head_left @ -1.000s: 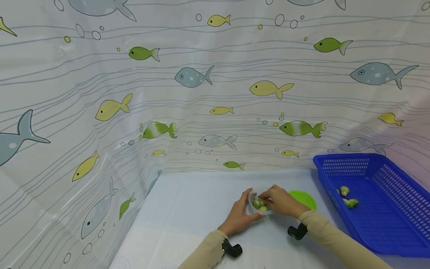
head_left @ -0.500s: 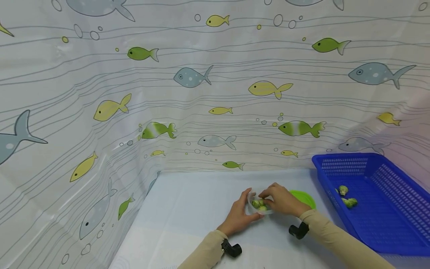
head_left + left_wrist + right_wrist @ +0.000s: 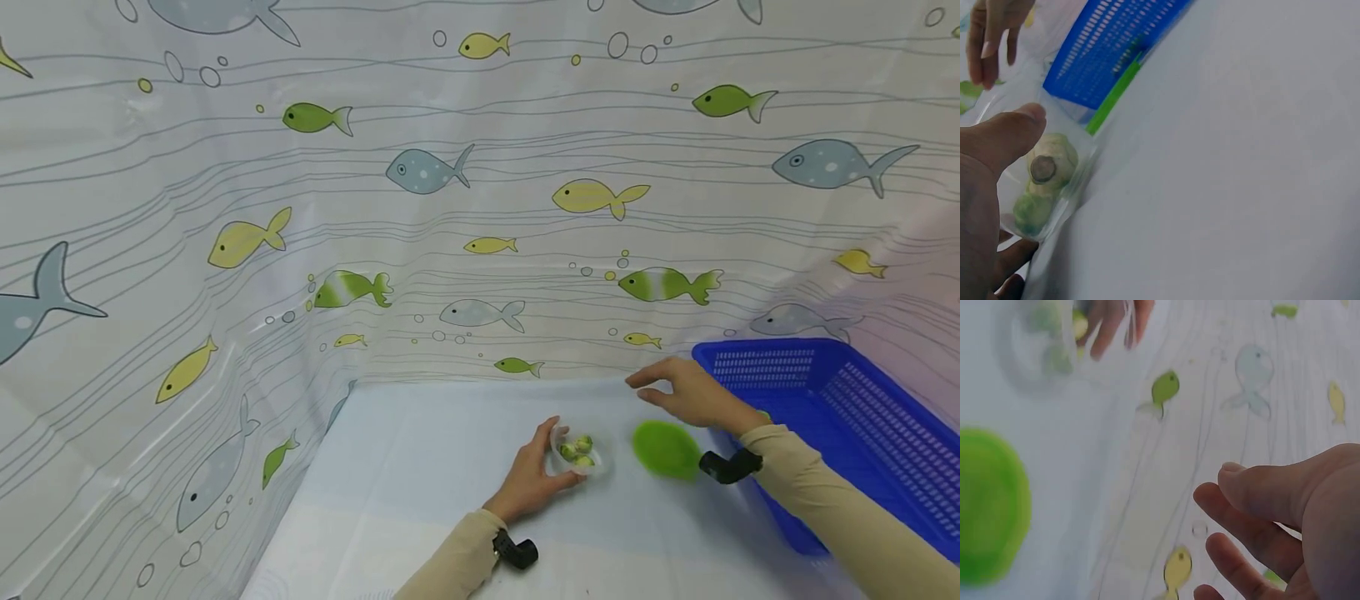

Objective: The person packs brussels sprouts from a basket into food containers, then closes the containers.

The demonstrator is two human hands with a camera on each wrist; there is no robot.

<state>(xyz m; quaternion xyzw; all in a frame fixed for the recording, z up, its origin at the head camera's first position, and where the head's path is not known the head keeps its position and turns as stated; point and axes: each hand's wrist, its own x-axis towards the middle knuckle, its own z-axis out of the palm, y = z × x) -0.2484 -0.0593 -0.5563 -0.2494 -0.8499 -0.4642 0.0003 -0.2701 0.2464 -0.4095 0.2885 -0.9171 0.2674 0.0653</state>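
Observation:
My left hand [image 3: 531, 479] grips a clear plastic container [image 3: 598, 450] at its left side, thumb and fingers curled round the wall. Inside it lie several Brussels sprouts [image 3: 577, 450]; in the left wrist view a sprout [image 3: 1054, 159] shows its cut stem through the wall. My right hand [image 3: 693, 396] is raised above the table, right of the container and near the basket, with nothing between its loosely bent fingers. Below it on the table lies a round green lid [image 3: 666, 450], also visible in the right wrist view.
A blue perforated basket [image 3: 795, 492] stands at the right, its left wall partly behind my right arm. A sprout [image 3: 763, 415] inside it is mostly hidden by that arm. A curtain printed with fish [image 3: 480, 200] hangs behind and left of the white table [image 3: 420, 450].
My right hand has left the container and moved up and to the right, past the green lid toward the basket. The left hand still holds the container in place.

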